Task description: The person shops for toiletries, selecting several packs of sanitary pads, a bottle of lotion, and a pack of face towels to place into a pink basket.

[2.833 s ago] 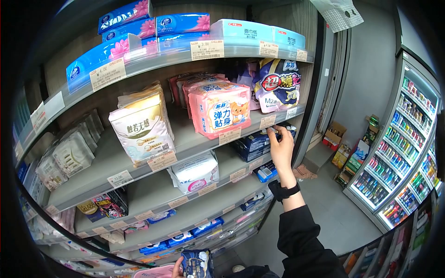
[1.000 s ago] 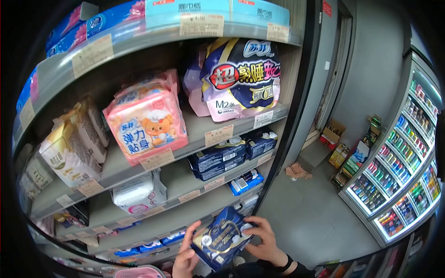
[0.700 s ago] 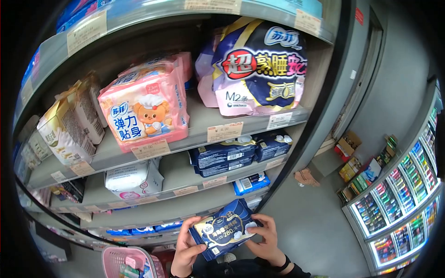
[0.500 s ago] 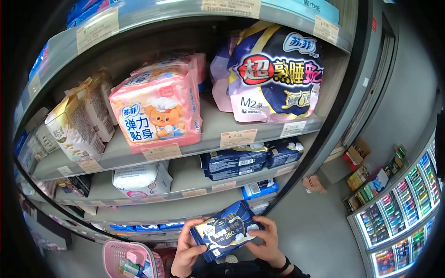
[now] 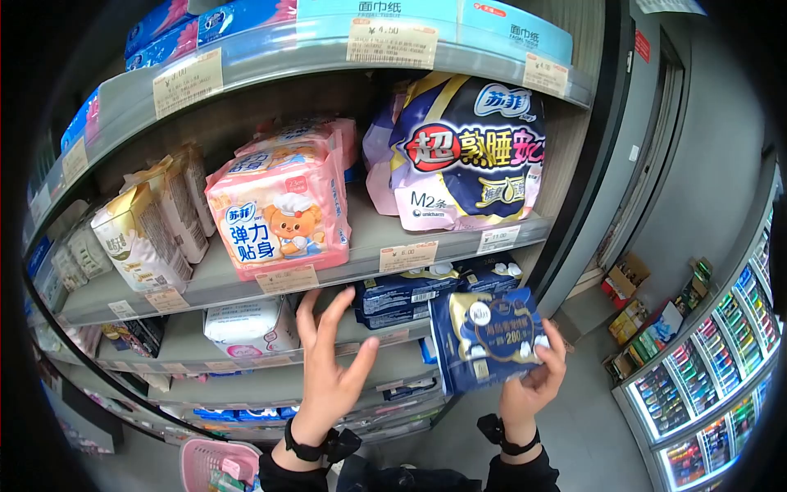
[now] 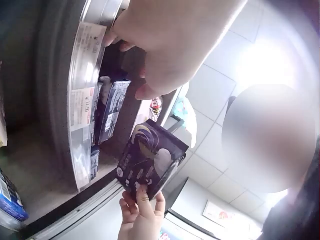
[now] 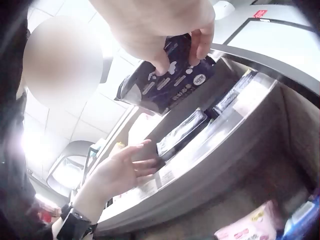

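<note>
My right hand (image 5: 537, 381) pinches the navy pack marked 280 (image 5: 492, 336) at its lower right corner, in front of the shelf's right end. The left hand (image 5: 332, 369) is raised with its fingers spread, holding nothing, just left of the dark blue packs on the shelf (image 5: 406, 297). In the left wrist view the navy pack (image 6: 150, 157) hangs below the left hand (image 6: 165, 45), pinched from beneath by the right hand (image 6: 142, 215). The right wrist view has the right hand (image 7: 160, 25) on the pack (image 7: 170, 80), with the left hand (image 7: 112, 172) near the shelf edge.
A pink bear pack (image 5: 279, 205) and a large purple pack (image 5: 467, 156) stand on the shelf above. A white pack (image 5: 250, 326) lies left of the left hand. Below is a pink basket (image 5: 201, 459) on the floor; a drinks cooler (image 5: 713, 353) stands at the right.
The left hand has let go of the navy pack and moved up toward the shelf with its fingers spread. The right hand has carried the pack up and to the right.
</note>
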`<state>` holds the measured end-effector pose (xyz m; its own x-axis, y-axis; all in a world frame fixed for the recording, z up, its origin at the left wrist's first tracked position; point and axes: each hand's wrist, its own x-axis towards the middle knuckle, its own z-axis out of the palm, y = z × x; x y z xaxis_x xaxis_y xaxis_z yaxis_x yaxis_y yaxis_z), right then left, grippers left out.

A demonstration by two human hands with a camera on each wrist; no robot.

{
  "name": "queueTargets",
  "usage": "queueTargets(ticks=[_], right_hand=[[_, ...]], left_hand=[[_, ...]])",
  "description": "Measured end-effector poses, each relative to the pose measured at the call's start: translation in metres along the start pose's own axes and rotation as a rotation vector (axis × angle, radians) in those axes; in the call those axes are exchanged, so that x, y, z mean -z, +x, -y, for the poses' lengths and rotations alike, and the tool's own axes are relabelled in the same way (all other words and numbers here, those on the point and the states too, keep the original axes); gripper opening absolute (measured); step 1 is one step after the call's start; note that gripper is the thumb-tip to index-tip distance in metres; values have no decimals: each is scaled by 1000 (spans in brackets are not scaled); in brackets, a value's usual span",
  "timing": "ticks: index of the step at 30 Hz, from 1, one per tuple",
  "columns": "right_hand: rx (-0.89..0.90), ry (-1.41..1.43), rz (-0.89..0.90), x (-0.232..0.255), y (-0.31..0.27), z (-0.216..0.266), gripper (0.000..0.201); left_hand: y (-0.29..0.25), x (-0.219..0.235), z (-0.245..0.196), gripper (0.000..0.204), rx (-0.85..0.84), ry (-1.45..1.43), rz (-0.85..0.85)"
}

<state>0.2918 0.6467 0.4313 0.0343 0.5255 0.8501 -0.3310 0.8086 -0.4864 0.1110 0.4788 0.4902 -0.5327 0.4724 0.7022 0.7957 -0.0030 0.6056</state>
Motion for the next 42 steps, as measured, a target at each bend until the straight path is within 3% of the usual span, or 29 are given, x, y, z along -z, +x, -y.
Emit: queueTargets(ticks=[5,7,8,12,16,19,20,24,27,33,36,38,42], right_hand=[[54,-219,76,-4,31,-3,43],[53,-264,110,-7,37,-3,42],[43,-259,94,-11,39,-3,43],[25,-255,144,-29,47,0,46],[-41,-187,339,-43,60,15,47],[-58,-156,297,-58,56,11,50],[-206,134,200,-70,51,6,54],[-381,290,129,-92,56,1,55],[-381,261,183,-98,61,-2,55],[-356,214,201,-100,62,-1,51],[-337,155,205,-100,62,1,48],[-329,134,202,-99,62,1,46],[-281,-13,229,-99,63,-1,41]], left_hand=[[25,-20,0,54,8,-84,-64],[31,-21,4,44,1,-55,66],[33,-21,1,35,37,-110,49],[34,-19,6,33,33,-63,77],[34,-18,12,34,40,-124,99],[34,-16,13,39,61,-157,120],[34,-16,13,42,59,-160,121],[31,-21,17,51,47,-168,85],[30,-21,15,59,94,-134,97],[31,-26,6,64,38,-401,-50],[32,-28,13,60,33,-252,11],[35,-31,9,51,98,-299,-84],[41,-26,4,42,152,-189,-116]])
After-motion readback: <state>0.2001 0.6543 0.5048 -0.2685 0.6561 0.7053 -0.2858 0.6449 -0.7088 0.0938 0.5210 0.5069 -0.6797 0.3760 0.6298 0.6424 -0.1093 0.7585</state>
